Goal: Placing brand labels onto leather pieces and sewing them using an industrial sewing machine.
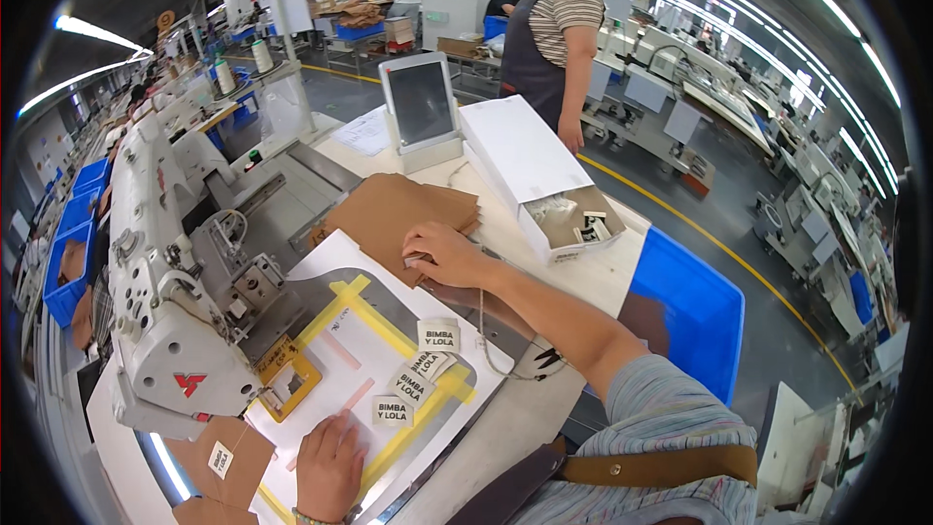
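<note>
My left hand [328, 467] lies with fingers stretched out on a white template sheet [321, 394] bordered with yellow tape. Several white fabric labels [393, 412] with black lettering lie loosely overlapped to its right. My right hand [442, 255] reaches across to a stack of flat brown pieces [384, 209], its fingers bent together at the stack's near edge. Something small and pale shows at those fingertips; what it is I cannot make out. Beside the left hand, a brown piece [219, 442] bearing one white label lies under the sewing machine head [175, 340].
A yellow frame [289, 391] sits by the machine's needle area. Behind the stack stand a tablet [420, 102] and a white box [525, 151] with small items in its open end. Scissors [546, 360] lie near my right forearm; beyond are a blue bin [695, 306] and a standing person [554, 39].
</note>
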A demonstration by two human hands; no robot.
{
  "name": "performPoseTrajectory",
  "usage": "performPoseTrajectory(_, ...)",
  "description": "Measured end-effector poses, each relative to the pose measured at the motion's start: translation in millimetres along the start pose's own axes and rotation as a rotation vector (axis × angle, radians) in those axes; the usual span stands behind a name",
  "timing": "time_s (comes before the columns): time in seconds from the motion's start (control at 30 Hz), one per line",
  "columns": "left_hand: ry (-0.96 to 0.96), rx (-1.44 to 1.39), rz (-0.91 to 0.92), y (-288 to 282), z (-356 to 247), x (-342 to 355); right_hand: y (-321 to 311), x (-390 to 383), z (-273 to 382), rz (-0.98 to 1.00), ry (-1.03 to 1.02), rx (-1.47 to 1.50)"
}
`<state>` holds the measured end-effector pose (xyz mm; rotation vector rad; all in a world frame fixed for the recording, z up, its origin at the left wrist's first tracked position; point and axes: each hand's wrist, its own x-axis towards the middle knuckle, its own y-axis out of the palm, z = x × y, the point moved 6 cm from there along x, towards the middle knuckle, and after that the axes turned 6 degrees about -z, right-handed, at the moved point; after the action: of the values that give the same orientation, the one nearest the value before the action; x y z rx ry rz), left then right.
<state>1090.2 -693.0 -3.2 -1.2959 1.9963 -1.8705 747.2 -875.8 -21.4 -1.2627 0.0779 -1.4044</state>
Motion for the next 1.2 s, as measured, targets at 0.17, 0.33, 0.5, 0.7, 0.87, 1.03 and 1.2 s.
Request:
performPoseTrajectory(0.17, -0.023, -0.026, -0.001, -1.7, 2.5, 0.3, -2.6, -1.3, 3.7, 0.025, 0.012, 0.012)
performPoseTrajectory(0.33, -0.035, -0.031, -0.010, -0.1, 4.5, -2.5, -6.2, -2.7, 8.5, 0.084, -0.005, -0.055)
performPoseTrajectory(0.5, -0.035, -0.048, 0.012, -0.6, 3.5, -4.2, -9.2, -1.8, 13.6, 0.133, 0.023, -0.064)
performPoseTrajectory(0.7, -0.043, -0.038, 0.042, -1.1, 2.4, -3.4, -10.0, -2.5, 16.8, 0.150, 0.009, -0.067)
performPoseTrajectory(0.87, -0.055, -0.024, 0.058, 0.0, 4.4, -4.7, -7.4, -2.3, 15.2, 0.210, 0.061, -0.075)
performPoseTrajectory(1.03, -0.023, 0.037, 0.050, 2.4, 2.5, -7.0, -9.3, 0.6, 16.4, 0.163, 0.023, -0.052)
performPoseTrajectory(1.2, -0.027, 0.040, 0.067, 3.4, 2.2, -7.5, -8.3, -2.5, 14.2, 0.159, 0.011, -0.063)
